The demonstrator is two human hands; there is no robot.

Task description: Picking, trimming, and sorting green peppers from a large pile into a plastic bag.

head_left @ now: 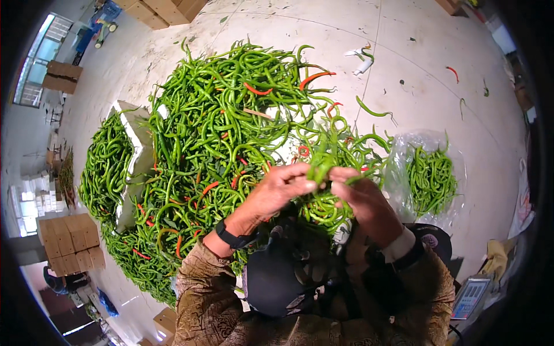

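My left hand (283,187) and my right hand (366,199) meet in front of me. Between their closed fingers is a small bunch of long green chili peppers (324,164), slightly blurred. Below and around them lie more loose green chilies (323,210). A big heap of green chilies (202,115), with some red ones mixed in, spreads on the floor to the left and ahead. To the right of my right hand, a clear plastic bag (397,158) lies opened out with a mound of green chilies (430,179) on it.
A white foam board (138,155) stands within the heap at left. Stacked cardboard boxes (69,242) are at the far left, and another carton (156,11) is at the back. White scraps (363,64) lie ahead on the floor. A device with a panel (470,297) sits at lower right.
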